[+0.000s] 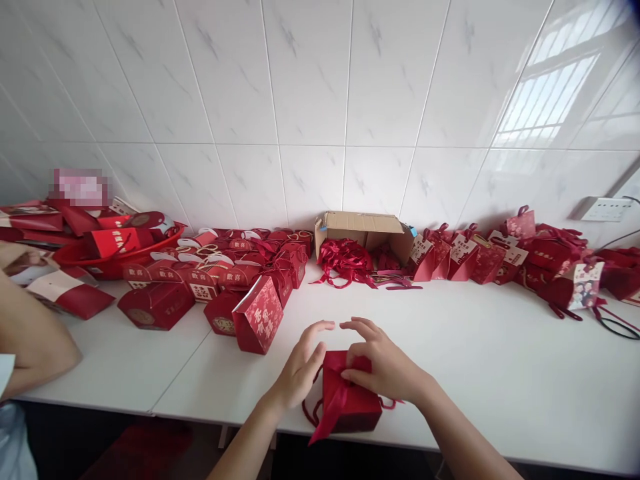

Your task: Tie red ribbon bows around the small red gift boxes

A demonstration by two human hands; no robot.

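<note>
A small dark red gift box (350, 400) stands on the white table (475, 373) near its front edge. A red ribbon (333, 407) crosses the box and hangs off its front. My left hand (300, 367) rests against the box's left side, fingers curled toward the ribbon. My right hand (383, 363) lies on top of the box, thumb and fingers pinching the ribbon at the knot. The box's top is largely hidden under both hands.
An open cardboard box (365, 233) spilling red ribbons (345, 263) sits against the tiled wall. Several red gift boxes (257, 313) crowd the left; tagged ones (500, 257) line the right. A red basin (117, 257) stands far left. Another person's arm (30, 340) enters at the left.
</note>
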